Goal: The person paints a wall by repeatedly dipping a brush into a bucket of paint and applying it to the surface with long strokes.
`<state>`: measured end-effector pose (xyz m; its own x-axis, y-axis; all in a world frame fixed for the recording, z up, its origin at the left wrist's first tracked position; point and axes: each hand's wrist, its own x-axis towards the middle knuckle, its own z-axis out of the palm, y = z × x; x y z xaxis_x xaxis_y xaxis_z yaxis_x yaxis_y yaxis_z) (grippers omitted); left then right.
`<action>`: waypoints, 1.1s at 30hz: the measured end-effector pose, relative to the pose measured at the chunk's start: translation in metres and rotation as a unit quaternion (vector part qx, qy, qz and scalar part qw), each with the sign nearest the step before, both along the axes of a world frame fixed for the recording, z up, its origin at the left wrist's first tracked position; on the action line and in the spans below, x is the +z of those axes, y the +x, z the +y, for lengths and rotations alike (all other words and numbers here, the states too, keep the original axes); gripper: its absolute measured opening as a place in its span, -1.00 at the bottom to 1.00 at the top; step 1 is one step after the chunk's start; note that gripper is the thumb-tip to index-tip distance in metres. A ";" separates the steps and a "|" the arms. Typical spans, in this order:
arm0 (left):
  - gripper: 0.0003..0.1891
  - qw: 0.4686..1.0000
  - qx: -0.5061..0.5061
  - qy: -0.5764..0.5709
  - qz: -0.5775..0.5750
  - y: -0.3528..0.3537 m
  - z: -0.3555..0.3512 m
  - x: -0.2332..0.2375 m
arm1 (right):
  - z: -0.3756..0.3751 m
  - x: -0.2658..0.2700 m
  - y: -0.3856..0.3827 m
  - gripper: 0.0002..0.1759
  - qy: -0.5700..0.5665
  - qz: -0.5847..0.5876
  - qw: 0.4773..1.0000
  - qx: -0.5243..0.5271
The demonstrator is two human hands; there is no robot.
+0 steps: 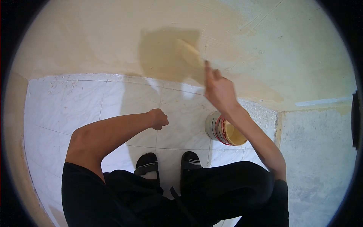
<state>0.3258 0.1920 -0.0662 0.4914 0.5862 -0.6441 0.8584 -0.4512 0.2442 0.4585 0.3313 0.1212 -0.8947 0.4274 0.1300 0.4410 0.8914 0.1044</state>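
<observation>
My right hand (220,87) is closed on the handle of a flat, yellowish tool (190,54), blurred by motion, at the wall (109,41). The wall around it has a beige coat, with a paler greenish area to the right. My left hand (158,118) is closed in a loose fist over the tiled floor (181,132); no object shows in it. Below my right forearm stands a round bucket (219,128) with red and dark print and yellowish stuff inside.
Two dark sandals (146,163) are on my feet on the white tiles. A rough grey wall (317,151) rises at the right, with a dark object (355,120) at its edge. Whitish crumbs (53,85) lie along the wall's foot.
</observation>
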 end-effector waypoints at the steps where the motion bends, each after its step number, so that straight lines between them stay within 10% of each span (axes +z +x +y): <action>1: -0.73 1.000 0.001 0.002 -0.002 -0.003 -0.001 -0.002 | 0.007 0.007 0.017 -0.23 0.010 -0.001 0.999 -0.034; 13: -0.78 0.999 0.012 0.023 -0.031 -0.002 0.018 0.002 | -0.007 0.028 0.108 -0.68 -0.142 0.177 0.955 -0.190; 25: -0.76 1.000 -0.007 0.000 -0.018 -0.001 -0.004 0.002 | 0.013 -0.022 -0.019 -0.49 0.098 0.033 0.982 0.156; 33: -0.78 0.999 0.015 0.031 -0.027 -0.006 0.015 0.008 | 0.041 0.021 0.096 -0.31 0.106 -0.067 0.986 -0.106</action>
